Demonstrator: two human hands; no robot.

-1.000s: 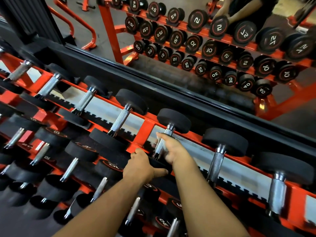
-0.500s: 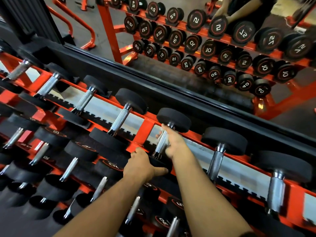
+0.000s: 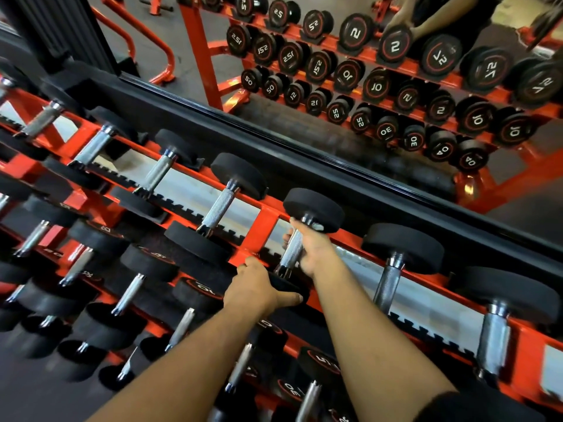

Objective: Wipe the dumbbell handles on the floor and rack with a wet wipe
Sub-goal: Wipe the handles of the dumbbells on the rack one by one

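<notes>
Item: two bare forearms, reaching up from the bottom edge over the lower tiers of the orange rack [image 3: 262, 222].

Left hand [image 3: 259, 289]: fingers curled over the near black head [image 3: 286, 286] of a top-tier dumbbell, thumb pointing right along its edge; judged to be steadying it.

Right hand [image 3: 313, 248]: fingers wrapped round the knurled steel handle [image 3: 291, 252] of that same dumbbell, near its far head [image 3: 313, 210]. A small pale scrap, probably the wet wipe [image 3: 316, 227], shows at the top of the fist; most of it is hidden.

Step in hand: wiping this handle, mid-row on the top tier.

Next move, as judged: slide or twist the wrapped wipe down the handle's length to cover the knurling, then shift to the neighbouring handle [image 3: 388, 283] to the right.

Further: more top-tier dumbbells to the left, e.g. handle [image 3: 217, 208]. Whether these are already wiped cannot be told.

Farthest: wall mirror [image 3: 335, 123] reflecting the numbered rack.
</notes>
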